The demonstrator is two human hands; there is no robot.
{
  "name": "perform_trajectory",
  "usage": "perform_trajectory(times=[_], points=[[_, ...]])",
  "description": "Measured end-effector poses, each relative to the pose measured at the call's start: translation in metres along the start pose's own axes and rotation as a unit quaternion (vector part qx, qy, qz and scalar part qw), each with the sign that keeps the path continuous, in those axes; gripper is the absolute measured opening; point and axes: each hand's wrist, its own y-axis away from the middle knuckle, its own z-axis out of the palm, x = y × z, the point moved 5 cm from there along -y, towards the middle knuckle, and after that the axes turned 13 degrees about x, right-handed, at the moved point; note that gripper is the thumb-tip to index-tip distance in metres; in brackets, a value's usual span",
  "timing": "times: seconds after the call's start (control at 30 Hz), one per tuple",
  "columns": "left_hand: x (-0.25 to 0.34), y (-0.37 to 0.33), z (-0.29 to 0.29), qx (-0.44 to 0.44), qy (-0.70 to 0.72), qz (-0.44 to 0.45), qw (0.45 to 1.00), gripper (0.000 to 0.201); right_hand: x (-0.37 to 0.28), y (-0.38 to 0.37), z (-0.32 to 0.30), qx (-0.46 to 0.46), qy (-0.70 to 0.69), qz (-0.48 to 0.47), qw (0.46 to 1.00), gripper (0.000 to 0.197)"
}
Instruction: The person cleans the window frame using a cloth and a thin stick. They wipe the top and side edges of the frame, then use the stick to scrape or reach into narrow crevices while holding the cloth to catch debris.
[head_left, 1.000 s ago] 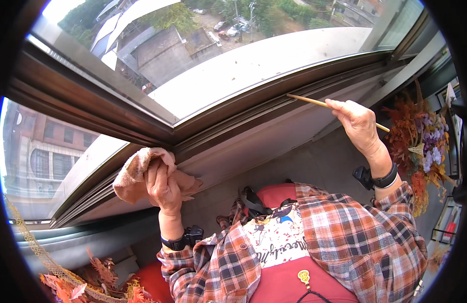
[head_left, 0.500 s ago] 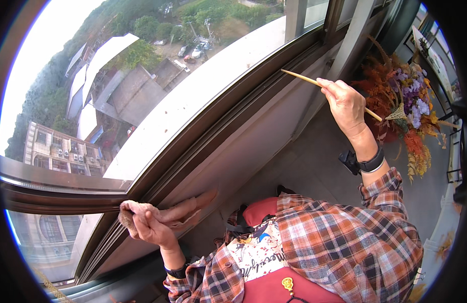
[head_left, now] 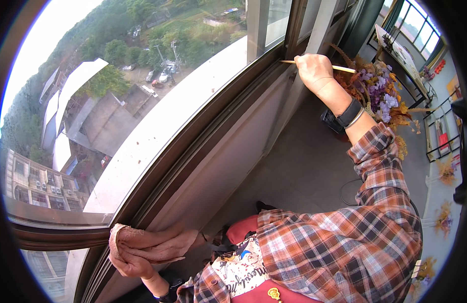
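Observation:
My right hand [head_left: 314, 72] is closed round a thin wooden stick [head_left: 343, 68]. Its pointed tip touches or hovers just over the dark brown window track [head_left: 193, 131], near the far upright of the frame. At the lower left, my left hand [head_left: 130, 265] holds a pinkish cloth [head_left: 157, 244] bunched against the window frame's corner. The cloth's loose end hangs on the room side of the sill, and some of the left fingers are hidden under it.
Beyond the track lies a white outer ledge [head_left: 142, 146] high above buildings and trees. A dried flower bunch [head_left: 377, 91] stands close to my right forearm. Farther right are a long table [head_left: 403, 58] and a black wire rack [head_left: 438, 131]. Grey floor [head_left: 299, 151] lies below.
My right hand and the stick have moved farther along the track toward the far upright. The left hand and cloth sit lower in view, the cloth spread more. My view has turned rightward.

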Motion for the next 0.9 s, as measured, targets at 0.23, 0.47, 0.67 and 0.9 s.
perform_trajectory(times=[0.23, 0.47, 0.67, 0.9], points=[[-0.012, -0.001, 0.012, 0.017, 0.037, 0.063, 0.997, 0.019, -0.045, 0.004, -0.049, 0.034, 0.022, -0.124, 0.991, 0.014], [-0.019, 0.002, 0.007, 0.036, -0.024, 0.109, 0.993, 0.020, -0.107, 0.011, -0.119, 0.023, -0.022, -0.221, 0.975, 0.006], [-0.005, 0.000, 0.012, 0.046, 0.005, 0.116, 0.992, 0.019, -0.146, 0.022, -0.168, 0.057, -0.075, -0.273, 0.957, 0.006], [0.003, -0.005, 0.019, 0.038, 0.032, 0.083, 0.995, 0.022, -0.172, 0.037, -0.198, 0.022, -0.240, -0.242, 0.940, 0.026]])
